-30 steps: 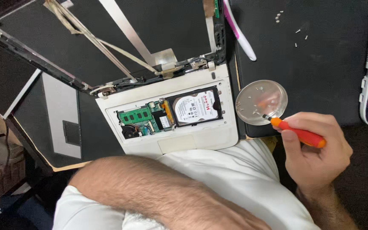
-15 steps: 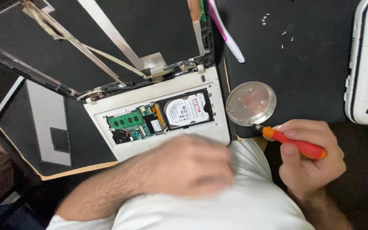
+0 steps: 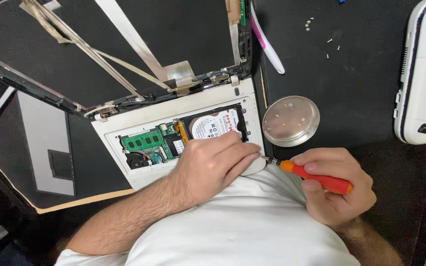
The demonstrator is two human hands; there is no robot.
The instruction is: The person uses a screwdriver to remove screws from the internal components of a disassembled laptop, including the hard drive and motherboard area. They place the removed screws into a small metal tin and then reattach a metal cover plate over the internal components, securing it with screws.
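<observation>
Right hand [image 3: 338, 194] clamped on orange-handled screwdriver [image 3: 316, 178], long axis level, tip pointing left at near right corner of open white laptop base [image 3: 139, 175]. Left hand [image 3: 213, 165] nearer, fingers together, pressing same corner beside tip.

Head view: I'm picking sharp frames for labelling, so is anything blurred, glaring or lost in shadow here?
Head view: sharp overall, no motion blur on the left hand or right hand; soft sheen on the round silver metal dish; the black table mat is dark but its tiny loose screws show; the left edge falls into shadow.
</observation>
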